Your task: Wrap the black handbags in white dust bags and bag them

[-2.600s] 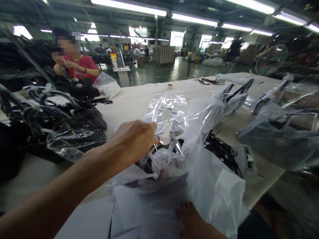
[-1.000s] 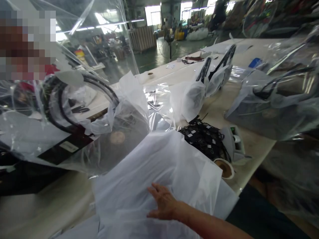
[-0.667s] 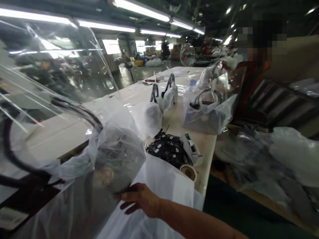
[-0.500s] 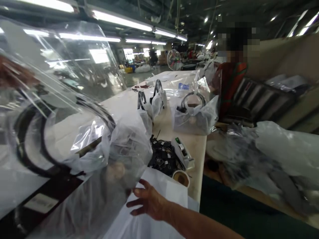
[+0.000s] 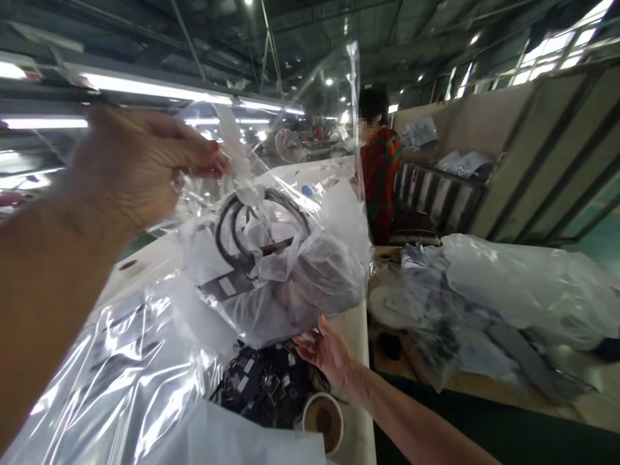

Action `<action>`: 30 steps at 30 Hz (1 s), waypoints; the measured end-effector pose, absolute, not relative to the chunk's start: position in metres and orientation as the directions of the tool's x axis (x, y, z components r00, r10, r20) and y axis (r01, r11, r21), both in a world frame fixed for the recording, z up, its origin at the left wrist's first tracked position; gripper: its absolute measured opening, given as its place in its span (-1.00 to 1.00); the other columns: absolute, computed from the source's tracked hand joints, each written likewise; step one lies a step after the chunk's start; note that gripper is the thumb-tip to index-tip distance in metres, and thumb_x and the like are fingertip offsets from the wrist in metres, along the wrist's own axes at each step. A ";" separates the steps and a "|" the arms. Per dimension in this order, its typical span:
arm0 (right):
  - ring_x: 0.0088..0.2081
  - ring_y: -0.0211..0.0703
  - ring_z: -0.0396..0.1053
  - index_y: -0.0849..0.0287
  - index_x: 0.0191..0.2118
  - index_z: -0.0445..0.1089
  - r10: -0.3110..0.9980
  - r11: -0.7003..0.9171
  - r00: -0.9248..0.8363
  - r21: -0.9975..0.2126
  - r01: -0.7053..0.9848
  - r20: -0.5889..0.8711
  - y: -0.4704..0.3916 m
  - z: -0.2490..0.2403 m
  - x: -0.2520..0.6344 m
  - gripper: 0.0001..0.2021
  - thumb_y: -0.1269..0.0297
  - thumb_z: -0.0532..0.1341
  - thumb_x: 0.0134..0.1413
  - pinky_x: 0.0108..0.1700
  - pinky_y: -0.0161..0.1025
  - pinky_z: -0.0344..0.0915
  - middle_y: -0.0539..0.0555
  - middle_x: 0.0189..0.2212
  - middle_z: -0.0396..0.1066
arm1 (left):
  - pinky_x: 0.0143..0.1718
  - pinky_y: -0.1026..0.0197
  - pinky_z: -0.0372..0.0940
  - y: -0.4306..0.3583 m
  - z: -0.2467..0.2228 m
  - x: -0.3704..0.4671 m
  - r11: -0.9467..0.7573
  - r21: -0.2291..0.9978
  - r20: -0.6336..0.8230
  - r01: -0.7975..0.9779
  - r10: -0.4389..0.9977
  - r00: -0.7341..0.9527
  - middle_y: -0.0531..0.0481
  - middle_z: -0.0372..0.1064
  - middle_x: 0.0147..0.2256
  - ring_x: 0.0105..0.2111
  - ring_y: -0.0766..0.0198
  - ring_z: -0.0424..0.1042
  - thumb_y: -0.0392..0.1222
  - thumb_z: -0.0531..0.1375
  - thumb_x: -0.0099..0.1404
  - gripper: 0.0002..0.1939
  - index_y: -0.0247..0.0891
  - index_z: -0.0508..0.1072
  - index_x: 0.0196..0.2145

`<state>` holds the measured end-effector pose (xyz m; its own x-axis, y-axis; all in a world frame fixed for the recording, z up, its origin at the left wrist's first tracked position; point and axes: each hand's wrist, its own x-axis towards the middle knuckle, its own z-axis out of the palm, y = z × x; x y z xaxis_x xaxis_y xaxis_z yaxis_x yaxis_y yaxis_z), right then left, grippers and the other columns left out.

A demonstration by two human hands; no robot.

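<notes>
My left hand [image 5: 145, 158] is closed on the gathered top of a clear plastic bag [image 5: 334, 123], raised at the left. Inside the bag is a handbag [image 5: 232, 284] with dark looped handles, wrapped in thin white material, with a pale label on its dark edge. My right hand [image 5: 327, 352] has its fingers apart at the underside of the bagged handbag, low at its right; whether it bears weight I cannot tell. Below the handbag lies a pile of black tags [image 5: 266, 381], with a round tub [image 5: 323, 420] beside it.
Clear plastic sheets [image 5: 121, 368] cover the table's near left. White paper [image 5: 242, 436] lies in front. Wrapped goods [image 5: 508, 284] fill a surface at the right. Farther back a person in red [image 5: 382, 174] stands by a striped rack [image 5: 431, 194].
The bagged handbag has moved from the left to the middle, over the table. My left hand has come into fuller view, and my right hand is now below the bag. The view has turned right.
</notes>
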<state>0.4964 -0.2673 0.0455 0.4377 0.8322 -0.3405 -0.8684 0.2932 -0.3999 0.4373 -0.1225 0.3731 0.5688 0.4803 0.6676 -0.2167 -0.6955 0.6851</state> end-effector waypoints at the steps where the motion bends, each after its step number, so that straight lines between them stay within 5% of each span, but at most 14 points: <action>1: -0.38 -0.13 0.47 0.16 -0.28 0.24 0.809 0.330 0.468 -0.383 -0.863 -0.355 -0.271 0.042 0.507 -0.38 -0.05 0.46 -0.49 -0.36 -0.25 0.40 -0.08 -0.47 0.38 | -0.09 -0.09 0.32 -0.126 0.370 0.453 -0.689 0.683 0.671 -0.241 0.462 0.580 0.13 0.37 -0.58 -0.49 0.34 0.42 -0.42 0.31 -0.03 -0.85 -0.55 0.44 -0.45; 6: -0.28 -0.10 0.48 0.15 -0.29 0.27 0.731 0.456 0.548 -0.305 -0.836 -0.407 -0.296 0.025 0.545 -0.47 -0.05 0.42 -0.36 -0.33 -0.28 0.41 -0.03 -0.44 0.41 | -0.16 -0.09 0.34 -0.135 0.344 0.526 -0.631 0.699 0.626 -0.336 0.314 0.714 0.04 0.38 -0.62 -0.57 0.47 0.34 -0.43 0.26 0.02 -0.86 -0.65 0.40 -0.47; 11: -0.22 -0.08 0.48 0.15 -0.26 0.29 0.693 0.503 0.589 -0.306 -0.808 -0.416 -0.318 0.009 0.561 -0.54 -0.02 0.38 -0.22 -0.27 -0.26 0.44 0.06 -0.36 0.45 | -0.29 0.14 0.38 -0.161 0.324 0.565 -0.591 0.741 0.533 -0.318 0.230 0.814 0.08 0.37 -0.60 -0.55 0.38 0.38 -0.37 0.24 0.03 -0.94 -0.44 0.42 -0.55; 16: -0.21 -0.08 0.48 0.15 -0.22 0.31 0.657 0.548 0.635 -0.321 -0.772 -0.406 -0.337 0.003 0.566 -0.49 -0.02 0.41 -0.29 -0.23 -0.30 0.43 0.12 -0.28 0.46 | -0.28 0.20 0.34 -0.193 0.324 0.579 -0.610 0.722 0.511 -0.327 0.151 0.846 0.11 0.34 -0.59 -0.48 0.37 0.41 -0.39 0.19 0.09 -0.91 -0.43 0.40 -0.56; 26: -0.22 -0.01 0.49 0.16 -0.27 0.34 0.553 0.531 0.637 -0.361 -0.766 -0.538 -0.366 -0.030 0.573 -0.49 -0.01 0.43 -0.35 -0.26 -0.27 0.47 0.11 -0.29 0.43 | -0.40 0.28 0.28 -0.186 0.272 0.598 -0.497 0.841 0.321 -0.215 0.137 0.937 0.12 0.31 -0.64 -0.58 0.45 0.28 -0.39 0.24 -0.02 -0.86 -0.38 0.39 -0.67; 30: -0.24 -0.07 0.49 0.16 -0.25 0.32 0.596 0.521 0.625 -0.349 -0.779 -0.505 -0.346 -0.037 0.582 -0.51 -0.02 0.40 -0.28 -0.23 -0.30 0.46 0.11 -0.33 0.45 | -0.41 0.27 0.26 -0.173 0.265 0.609 -0.564 0.798 0.373 -0.212 0.185 0.909 0.12 0.26 -0.67 -0.61 0.45 0.22 -0.39 0.22 0.01 -0.86 -0.38 0.40 -0.66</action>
